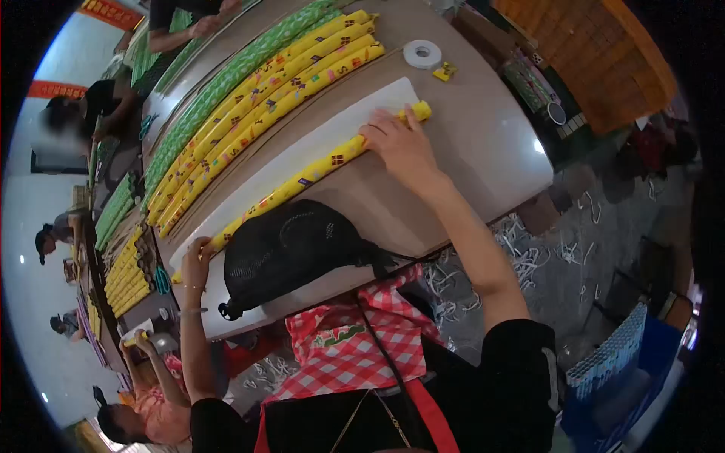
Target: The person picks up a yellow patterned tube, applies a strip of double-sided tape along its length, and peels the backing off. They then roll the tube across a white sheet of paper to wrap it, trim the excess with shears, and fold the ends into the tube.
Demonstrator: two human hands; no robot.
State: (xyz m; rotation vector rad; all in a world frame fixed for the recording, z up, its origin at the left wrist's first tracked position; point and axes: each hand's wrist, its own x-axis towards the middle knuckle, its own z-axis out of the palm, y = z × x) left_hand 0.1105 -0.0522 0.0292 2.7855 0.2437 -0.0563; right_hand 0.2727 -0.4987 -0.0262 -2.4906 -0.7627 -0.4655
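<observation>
Spanning a long yellow roll [302,180], the right hand [394,142] lies over it near its far end, fingers somewhat spread, while the left hand [198,260] touches it near the other end, fingers bent; whether they pinch it, I cannot tell. The roll lies on the table [491,113] along a white sheet [321,134], beside a soft black mesh bag [291,253]. It seems light and fairly stiff lengthwise, its slick, printed wrap perhaps slippery and easily creased, so a gentle hold near both ends would suit it. Glossy yellow tubes [264,109] and patterned green ones [226,87] lie beyond.
</observation>
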